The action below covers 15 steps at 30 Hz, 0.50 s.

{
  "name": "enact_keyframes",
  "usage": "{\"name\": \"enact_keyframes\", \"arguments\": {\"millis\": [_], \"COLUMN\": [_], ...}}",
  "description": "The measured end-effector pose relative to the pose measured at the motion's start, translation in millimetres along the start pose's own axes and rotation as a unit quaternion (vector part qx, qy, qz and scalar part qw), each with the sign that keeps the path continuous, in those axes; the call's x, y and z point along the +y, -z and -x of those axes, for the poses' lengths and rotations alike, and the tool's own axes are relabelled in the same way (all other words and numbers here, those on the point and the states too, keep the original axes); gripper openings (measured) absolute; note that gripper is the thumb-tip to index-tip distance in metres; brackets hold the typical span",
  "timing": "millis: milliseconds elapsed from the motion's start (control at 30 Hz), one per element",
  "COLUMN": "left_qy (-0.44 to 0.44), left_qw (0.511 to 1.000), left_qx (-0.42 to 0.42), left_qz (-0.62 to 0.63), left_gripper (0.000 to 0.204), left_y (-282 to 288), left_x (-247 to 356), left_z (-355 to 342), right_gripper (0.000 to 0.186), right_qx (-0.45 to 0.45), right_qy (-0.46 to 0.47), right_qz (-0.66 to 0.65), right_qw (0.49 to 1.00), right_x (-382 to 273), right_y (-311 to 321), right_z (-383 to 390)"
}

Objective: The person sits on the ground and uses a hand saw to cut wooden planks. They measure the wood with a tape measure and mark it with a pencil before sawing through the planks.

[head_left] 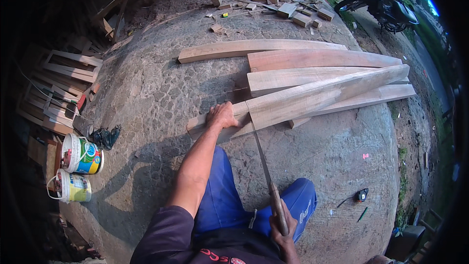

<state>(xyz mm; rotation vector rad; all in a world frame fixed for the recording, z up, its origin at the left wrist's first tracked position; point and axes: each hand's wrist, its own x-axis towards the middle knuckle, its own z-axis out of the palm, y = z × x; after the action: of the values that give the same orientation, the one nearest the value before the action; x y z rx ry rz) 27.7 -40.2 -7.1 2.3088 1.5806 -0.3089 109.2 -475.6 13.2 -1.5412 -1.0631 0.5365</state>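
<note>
Head view: right hand [284, 226], fingers wrapped round brown-handled saw [279, 211]; left hand [223, 116], fingers bent over wood [199, 123] beside blade [263, 161]. Long, pale grey-brown, square-edged beam [327, 93] lies slantwise over other timbers [322, 58] on concrete floor [161, 83].

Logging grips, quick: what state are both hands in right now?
Left hand: holding the wood from above.
Right hand: closed around the saw handle.

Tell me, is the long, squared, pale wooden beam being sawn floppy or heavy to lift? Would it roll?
The pale wooden beam looks thick, so probably stiff. It looks long and solid, so likely heavy. Its flat sides suggest it won't roll easily.
</note>
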Motion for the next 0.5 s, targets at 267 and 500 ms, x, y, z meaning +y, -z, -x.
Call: {"name": "enact_keyframes", "arguments": {"millis": [267,500], "left_qy": [-0.041,-0.020], "left_qw": [0.998,1.000], "left_qx": [0.040,-0.016], "left_qz": [-0.028,0.013], "left_gripper": [0.058,0.081], "left_y": [-13,-3], "left_x": [-9,-7], "left_z": [-2,-15], "right_gripper": [0.067,0.068], "right_qx": [-0.016,-0.021], "right_qy": [-0.013,-0.087], "right_qz": [-0.050,-0.014], "right_qw": [0.999,0.996], "right_x": [64,8], "right_y": [-91,15], "right_z": [-174,32]}}
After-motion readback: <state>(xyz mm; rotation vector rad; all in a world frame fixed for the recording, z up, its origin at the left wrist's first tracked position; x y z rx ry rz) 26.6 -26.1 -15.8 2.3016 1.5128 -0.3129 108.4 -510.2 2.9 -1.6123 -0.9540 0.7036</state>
